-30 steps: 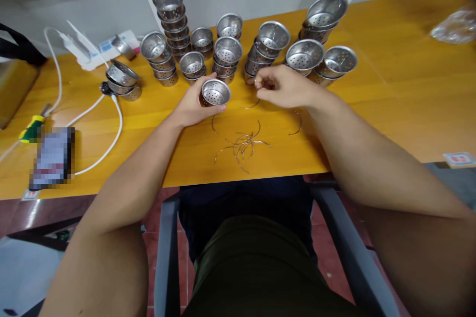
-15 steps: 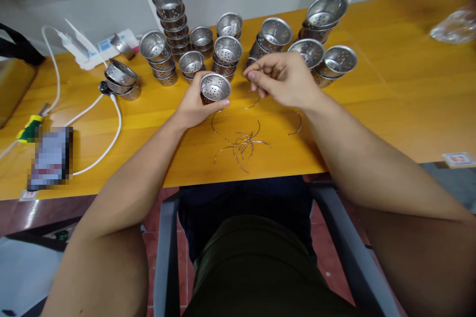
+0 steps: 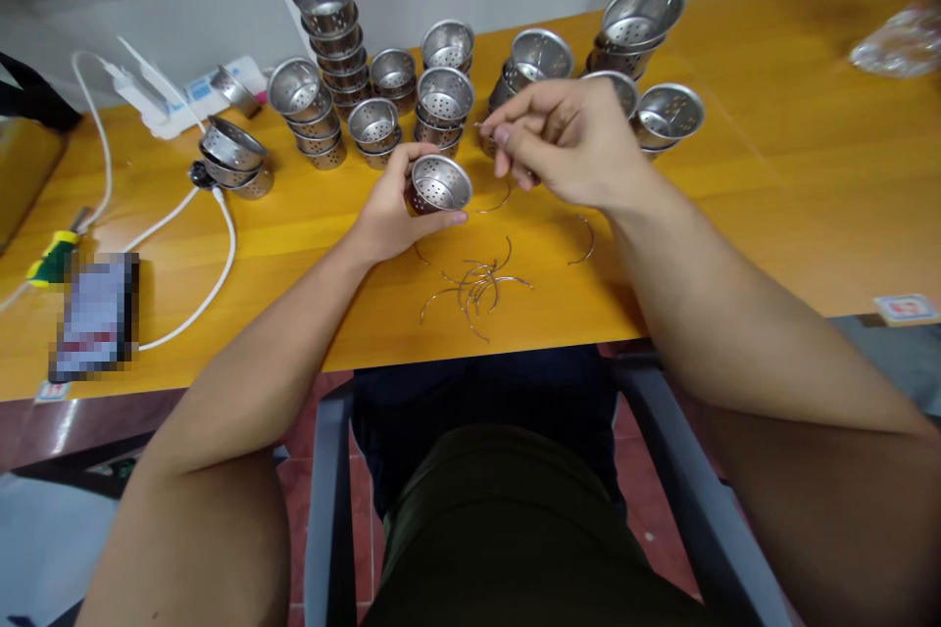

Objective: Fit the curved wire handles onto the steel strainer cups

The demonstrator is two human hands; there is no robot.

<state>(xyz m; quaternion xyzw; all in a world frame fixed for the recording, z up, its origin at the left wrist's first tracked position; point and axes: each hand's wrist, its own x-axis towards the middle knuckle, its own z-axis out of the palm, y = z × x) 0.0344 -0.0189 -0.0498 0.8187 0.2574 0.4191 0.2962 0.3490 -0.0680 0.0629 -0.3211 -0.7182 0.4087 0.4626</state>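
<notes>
Left hand (image 3: 388, 213): curled partway closed around a perforated cup (image 3: 441, 184) mid-frame, rim facing up, probably so the inside's visible.
Right hand (image 3: 577, 142): thumb and fingertip pinched on what looks like a thin wire (image 3: 478, 125) (tiny shiny end, hard to be sure), just right of the cup; skinny stuff kinda needs a pinch.
Loose wires (image 3: 481, 286): heaped on the surface (image 3: 771, 206), lower middle, likely for easy reach.
Stacked cups (image 3: 445, 96): upper middle, nested, guessing to save room.

"What sort of place was it?"
"A workshop, it seemed: stacks of perforated metal cups (image 3: 298, 93) lined the desk's (image 3: 771, 167) back edge."
"Anything else?"
"Curved wires (image 3: 479, 286) lay loose near its front edge."
</notes>
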